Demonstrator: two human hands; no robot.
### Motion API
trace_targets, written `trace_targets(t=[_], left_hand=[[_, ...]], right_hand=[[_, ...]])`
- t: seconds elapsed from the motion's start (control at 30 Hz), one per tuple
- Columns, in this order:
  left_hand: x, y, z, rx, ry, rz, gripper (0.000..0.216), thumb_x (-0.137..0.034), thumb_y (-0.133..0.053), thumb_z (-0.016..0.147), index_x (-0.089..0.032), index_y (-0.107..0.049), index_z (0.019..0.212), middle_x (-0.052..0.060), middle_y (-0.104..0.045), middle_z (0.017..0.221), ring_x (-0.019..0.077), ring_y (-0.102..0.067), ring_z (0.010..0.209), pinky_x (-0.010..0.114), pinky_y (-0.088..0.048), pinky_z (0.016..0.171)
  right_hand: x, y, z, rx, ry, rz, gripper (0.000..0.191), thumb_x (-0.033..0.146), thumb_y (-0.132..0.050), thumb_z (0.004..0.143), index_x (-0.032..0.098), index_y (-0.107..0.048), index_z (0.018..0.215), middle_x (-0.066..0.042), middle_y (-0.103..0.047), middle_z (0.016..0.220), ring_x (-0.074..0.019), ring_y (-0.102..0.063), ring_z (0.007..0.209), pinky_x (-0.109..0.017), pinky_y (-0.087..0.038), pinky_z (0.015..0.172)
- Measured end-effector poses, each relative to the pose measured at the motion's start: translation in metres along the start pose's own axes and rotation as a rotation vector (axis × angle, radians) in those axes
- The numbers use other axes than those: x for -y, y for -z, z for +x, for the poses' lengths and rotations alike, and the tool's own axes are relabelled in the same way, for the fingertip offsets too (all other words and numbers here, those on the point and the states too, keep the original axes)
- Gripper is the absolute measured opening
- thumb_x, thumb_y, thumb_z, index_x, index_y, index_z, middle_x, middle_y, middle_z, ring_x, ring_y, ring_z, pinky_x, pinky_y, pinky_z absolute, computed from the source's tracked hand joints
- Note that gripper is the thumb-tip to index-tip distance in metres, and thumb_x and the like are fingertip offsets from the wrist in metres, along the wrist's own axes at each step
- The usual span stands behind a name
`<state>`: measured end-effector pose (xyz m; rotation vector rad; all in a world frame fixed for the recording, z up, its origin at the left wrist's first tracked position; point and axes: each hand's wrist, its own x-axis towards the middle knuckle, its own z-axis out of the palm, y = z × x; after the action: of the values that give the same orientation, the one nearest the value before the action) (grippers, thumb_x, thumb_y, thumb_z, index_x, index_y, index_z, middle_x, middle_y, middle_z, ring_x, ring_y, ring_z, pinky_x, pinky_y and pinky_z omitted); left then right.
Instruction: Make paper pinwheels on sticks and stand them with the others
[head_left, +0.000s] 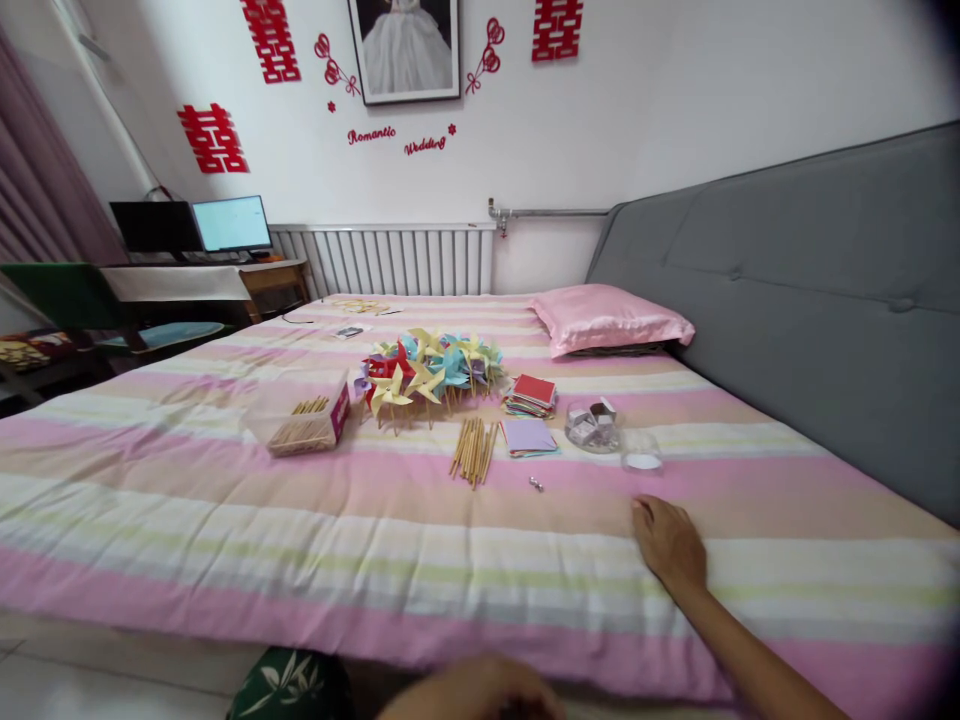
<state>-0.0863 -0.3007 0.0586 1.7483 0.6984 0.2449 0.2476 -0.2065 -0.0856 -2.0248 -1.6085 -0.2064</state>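
Observation:
My right hand (671,540) rests on the striped bedspread with its fingers curled in, and nothing shows in it. Nearest to it is a clear round lid (643,456), beside a clear round tub (592,428) of small packets. At the bottom edge my left hand (480,690) is blurred and partly cut off, its fingers hard to make out. Ahead lie a bundle of thin wooden sticks (473,452), lilac paper squares (529,437), a stack of paper squares with red on top (533,391) and small metallic pieces (535,484).
Several paper pinwheels (427,370) stand clustered mid-bed. Left of them, a clear plastic box (304,437) holds more sticks. A pink pillow (611,318) lies near the grey headboard (810,300). The bed's front edge runs along the bottom; a desk with monitors (231,224) stands far left.

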Motion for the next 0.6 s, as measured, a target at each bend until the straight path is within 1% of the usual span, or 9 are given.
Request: trace_targets(t=[0.07,0.13,0.2,0.23,0.3,0.33,0.4,0.47,0.6], left_hand=[[-0.001,0.034,0.02,-0.076,-0.031,0.03,0.02,-0.03,-0.057,0.082,-0.022,-0.066,0.098,0.006,-0.066,0.099,0.0192,-0.058,0.093,0.035,-0.044,0.086],[-0.001,0.071,0.045,-0.324,-0.085,0.114,0.02,-0.03,-0.056,0.081,-0.019,-0.069,0.09,0.006,-0.068,0.086,0.0187,-0.06,0.081,0.032,-0.045,0.076],[-0.001,0.108,0.076,-0.535,-0.113,0.076,0.019,-0.03,-0.059,0.075,-0.016,-0.07,0.082,0.005,-0.068,0.077,0.0173,-0.059,0.071,0.029,-0.044,0.067],[0.0,0.125,0.093,-0.645,-0.118,0.021,0.019,-0.031,-0.061,0.072,-0.015,-0.069,0.077,0.005,-0.066,0.069,0.0164,-0.057,0.064,0.028,-0.043,0.06],[0.004,0.154,0.128,-0.911,-0.144,-0.059,0.017,-0.03,-0.067,0.062,-0.014,-0.068,0.069,0.004,-0.064,0.064,0.0155,-0.056,0.06,0.026,-0.042,0.057],[0.008,0.166,0.145,-0.976,-0.152,-0.081,0.018,-0.031,-0.067,0.061,-0.014,-0.068,0.069,0.004,-0.064,0.065,0.0155,-0.057,0.061,0.026,-0.042,0.059],[0.019,0.184,0.177,-1.045,-0.152,-0.111,0.024,-0.036,-0.064,0.063,-0.013,-0.067,0.071,0.004,-0.063,0.064,0.015,-0.057,0.06,0.026,-0.042,0.058],[0.035,0.194,0.203,-1.137,-0.148,-0.122,0.026,-0.036,-0.062,0.064,-0.013,-0.066,0.074,0.004,-0.063,0.066,0.0148,-0.056,0.059,0.026,-0.042,0.058],[0.075,0.195,0.229,-1.321,-0.114,-0.088,0.025,-0.035,-0.059,0.069,-0.015,-0.065,0.083,0.005,-0.064,0.074,0.0155,-0.056,0.064,0.026,-0.042,0.06]], right_hand=[[-0.001,0.0,0.001,0.012,-0.009,0.002,0.035,0.032,-0.034,0.088,0.013,-0.062,0.098,-0.013,-0.067,0.096,-0.0272,-0.056,0.091,-0.038,-0.042,0.083],[0.002,0.002,0.006,0.033,-0.034,0.013,0.034,0.033,-0.035,0.087,0.014,-0.062,0.096,-0.012,-0.068,0.095,-0.0276,-0.058,0.089,-0.038,-0.043,0.08],[0.014,0.007,0.018,0.076,-0.08,0.068,0.031,0.034,-0.039,0.085,0.015,-0.062,0.096,-0.011,-0.069,0.093,-0.0274,-0.06,0.086,-0.037,-0.045,0.076],[0.023,0.01,0.027,0.09,-0.097,0.122,0.029,0.034,-0.041,0.084,0.017,-0.061,0.098,-0.01,-0.069,0.094,-0.0267,-0.062,0.086,-0.037,-0.045,0.075],[0.049,0.016,0.054,0.083,-0.043,0.209,0.025,0.035,-0.046,0.083,0.02,-0.061,0.094,-0.008,-0.069,0.096,-0.0265,-0.063,0.09,-0.037,-0.045,0.077],[0.063,0.017,0.069,0.084,-0.037,0.241,0.023,0.036,-0.047,0.082,0.021,-0.061,0.093,-0.007,-0.07,0.093,-0.0269,-0.063,0.089,-0.037,-0.045,0.075],[0.091,0.014,0.103,0.189,-0.024,0.302,0.022,0.035,-0.05,0.081,0.02,-0.061,0.092,-0.007,-0.07,0.091,-0.0258,-0.064,0.087,-0.035,-0.046,0.071],[0.112,0.001,0.134,0.233,-0.005,0.29,0.023,0.037,-0.054,0.078,0.019,-0.062,0.091,-0.007,-0.07,0.091,-0.0268,-0.064,0.085,-0.035,-0.045,0.069],[0.126,-0.046,0.162,0.249,-0.015,0.234,0.04,0.044,-0.06,0.073,0.016,-0.059,0.101,-0.013,-0.066,0.098,-0.0314,-0.06,0.089,-0.038,-0.044,0.069]])
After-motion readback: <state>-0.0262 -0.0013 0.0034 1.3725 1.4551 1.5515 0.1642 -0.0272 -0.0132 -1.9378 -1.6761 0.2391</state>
